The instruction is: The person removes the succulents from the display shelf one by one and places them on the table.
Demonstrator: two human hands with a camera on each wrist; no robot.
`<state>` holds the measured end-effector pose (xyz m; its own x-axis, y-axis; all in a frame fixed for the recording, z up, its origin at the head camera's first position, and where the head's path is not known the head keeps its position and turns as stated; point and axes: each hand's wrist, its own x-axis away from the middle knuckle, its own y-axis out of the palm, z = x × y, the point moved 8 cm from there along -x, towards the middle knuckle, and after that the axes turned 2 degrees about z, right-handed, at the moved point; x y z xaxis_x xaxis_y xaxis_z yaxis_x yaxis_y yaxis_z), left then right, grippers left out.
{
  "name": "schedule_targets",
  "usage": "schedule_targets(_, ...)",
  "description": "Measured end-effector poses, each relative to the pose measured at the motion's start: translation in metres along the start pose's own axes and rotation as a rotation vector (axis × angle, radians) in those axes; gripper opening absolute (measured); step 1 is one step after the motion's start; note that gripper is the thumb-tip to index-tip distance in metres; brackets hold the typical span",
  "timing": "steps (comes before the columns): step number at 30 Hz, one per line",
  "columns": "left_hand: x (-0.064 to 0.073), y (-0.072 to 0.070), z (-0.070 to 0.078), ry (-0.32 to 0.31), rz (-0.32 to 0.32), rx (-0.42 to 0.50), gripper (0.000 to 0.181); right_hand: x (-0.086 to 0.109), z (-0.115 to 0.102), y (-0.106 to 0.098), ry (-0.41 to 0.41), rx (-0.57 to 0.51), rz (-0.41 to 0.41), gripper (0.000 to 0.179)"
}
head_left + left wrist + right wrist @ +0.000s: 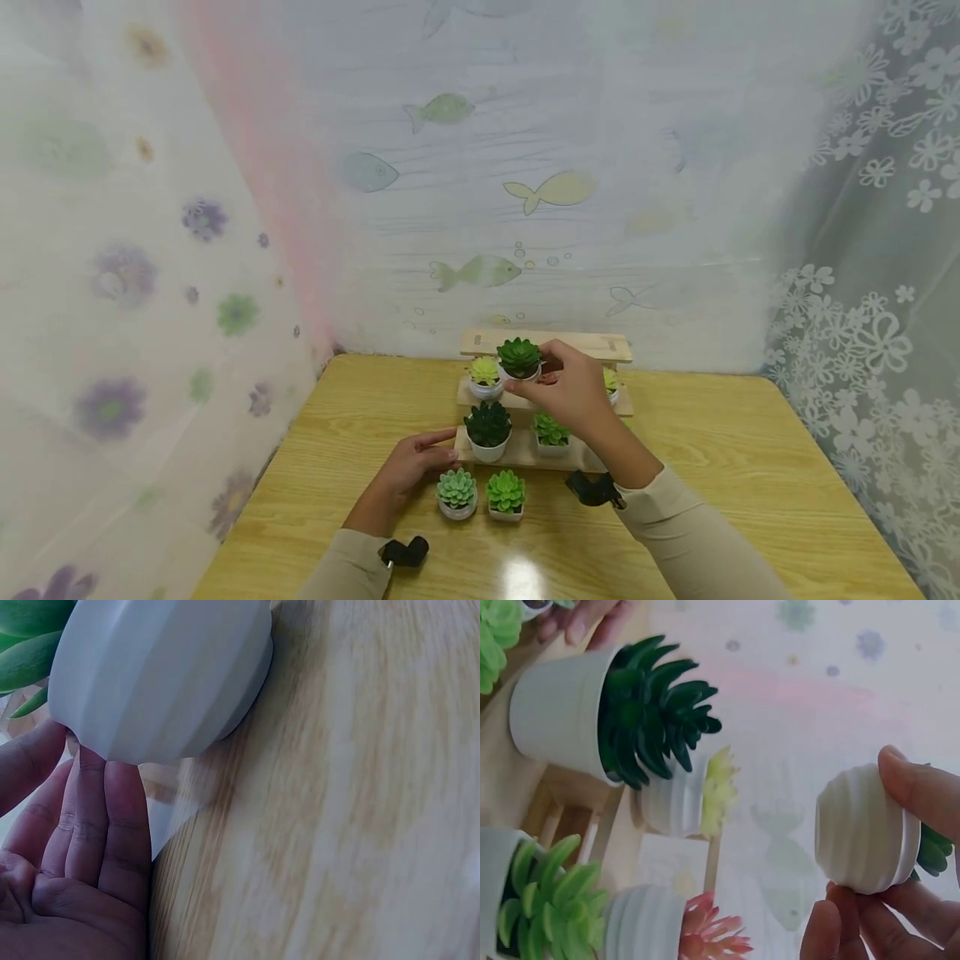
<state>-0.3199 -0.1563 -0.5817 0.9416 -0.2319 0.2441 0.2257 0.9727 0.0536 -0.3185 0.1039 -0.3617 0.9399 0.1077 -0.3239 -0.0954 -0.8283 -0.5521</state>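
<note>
Widest first: the desk (720,454), and standing on it the tiered shelf (596,347), long axis running left to right. Here's the right hand (576,393) over the shelf, thumb and fingers pinched around a white pot. Left hand (412,467) down at the shelf's left end, fingers fairly straight, no hold showing; whether they press the lowest board, I can't tell. Big dark-green plant (487,427) on the shelf's bottom step, left part. Now the key one: the held succulent (519,358), upright, off the boards, above the shelf's left half, with the right hand reaching it from the shelf's right side, clearly the nearer hand. Smaller yet, a pale-green plant (457,492) and a bright-green plant (506,492), both in front of the shelf's left half.
</note>
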Motion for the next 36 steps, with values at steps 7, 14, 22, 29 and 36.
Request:
schedule_targets(7, 0.001, 0.003, 0.002, 0.001, 0.003, -0.011, 0.057, 0.017, 0.000, -0.009, -0.043, -0.011, 0.024, 0.053)
schedule_targets(14, 0.001, 0.005, 0.001, 0.001, -0.005, -0.017, 0.057, 0.038, 0.010, -0.011, -0.029, -0.064, 0.027, 0.051)
schedule_targets(22, -0.001, 0.005, 0.001, 0.006, -0.002, -0.021, 0.057, 0.061, 0.031, -0.010, 0.038, -0.098, 0.011, 0.053)
schedule_targets(29, 0.002, 0.004, 0.000, -0.016, 0.003, -0.023, 0.057, 0.082, 0.047, -0.006, 0.090, -0.144, 0.001, 0.051)
schedule_targets(36, 0.001, 0.001, 0.000, -0.025, 0.018, -0.022, 0.055, 0.100, 0.063, 0.000, 0.204, -0.199, -0.026, 0.054)
